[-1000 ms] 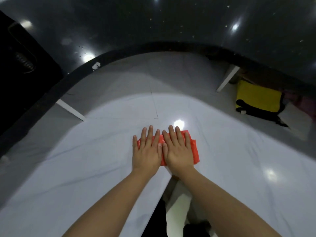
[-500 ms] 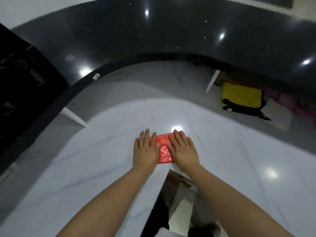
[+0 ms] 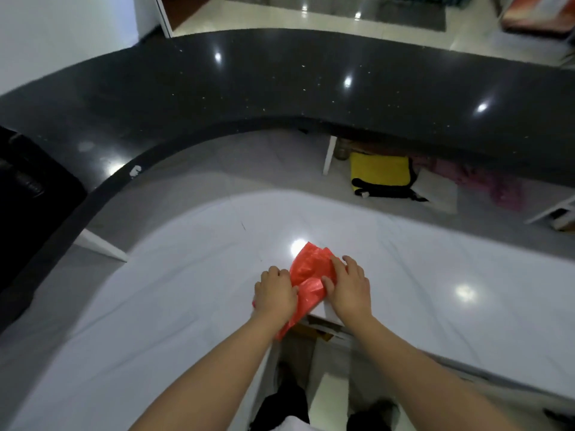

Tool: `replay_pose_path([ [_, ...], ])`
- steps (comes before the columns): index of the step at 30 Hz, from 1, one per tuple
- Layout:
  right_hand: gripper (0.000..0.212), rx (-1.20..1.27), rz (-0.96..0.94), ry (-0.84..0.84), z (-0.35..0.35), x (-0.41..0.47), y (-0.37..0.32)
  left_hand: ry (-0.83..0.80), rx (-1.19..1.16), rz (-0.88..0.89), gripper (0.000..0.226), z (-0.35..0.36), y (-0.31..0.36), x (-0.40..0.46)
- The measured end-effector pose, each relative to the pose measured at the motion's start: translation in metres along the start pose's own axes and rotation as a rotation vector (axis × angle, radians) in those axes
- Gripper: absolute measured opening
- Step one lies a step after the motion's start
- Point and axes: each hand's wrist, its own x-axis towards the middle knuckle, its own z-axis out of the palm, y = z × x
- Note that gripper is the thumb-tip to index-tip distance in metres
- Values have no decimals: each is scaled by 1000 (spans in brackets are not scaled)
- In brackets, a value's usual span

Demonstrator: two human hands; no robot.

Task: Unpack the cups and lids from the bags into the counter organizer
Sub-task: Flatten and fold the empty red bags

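My left hand (image 3: pixel 275 295) and right hand (image 3: pixel 350 287) both curl their fingers around the crumpled red plastic bag (image 3: pixel 306 275) on the white counter (image 3: pixel 186 290).

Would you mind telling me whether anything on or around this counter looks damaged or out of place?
A white chip breaks the inner edge of the black countertop at left. The red bag, held by both hands, overhangs the white counter edge.

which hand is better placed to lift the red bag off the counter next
Probably the left hand: it grips the bunched middle of the red bag. The right hand only holds the bag's edge on the white counter.
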Motion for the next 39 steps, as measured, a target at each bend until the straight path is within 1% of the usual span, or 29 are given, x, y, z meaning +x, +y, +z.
replay_pose_path([
  [4, 53, 269, 84, 23, -7, -14, 20, -45, -108, 12, 17, -1, 20, 2],
  [7, 49, 435, 140, 87, -15, -26, 31, -132, -272, -57, 13, 1, 31, -1],
  [10, 45, 619, 224, 99, -25, -37, 39, -208, -534, -162, 24, 4, 47, -7],
  [13, 47, 792, 281, 26, -39, -50, 47, -247, -817, -240, 31, 10, 73, -23],
  [16, 48, 986, 354, 23, -54, -66, 68, -290, -971, -250, 42, 18, 104, -43],
  [18, 38, 1088, 437, 54, -70, -78, 89, -336, -991, -212, 52, 19, 128, -58],
  [19, 29, 1130, 473, 68, -78, -85, 102, -358, -989, -195, 57, 19, 141, -65],
  [21, 13, 1204, 515, 99, -93, -102, 131, -425, -988, -164, 58, 24, 168, -79],
  [25, 13, 1326, 584, 141, -128, -142, 203, -599, -1015, -124, 36, 39, 230, -113],
  [29, 18, 1359, 631, 152, -156, -184, 279, -653, -946, -49, 23, 57, 297, -153],
  [33, 15, 1351, 709, 248, -186, -239, 359, -721, -822, 65, 11, 85, 377, -208],
  [35, 13, 1383, 762, 301, -199, -263, 395, -749, -783, 102, 13, 100, 414, -233],
  [39, 9, 1439, 877, 422, -215, -303, 460, -834, -707, 174, 26, 127, 481, -269],
])
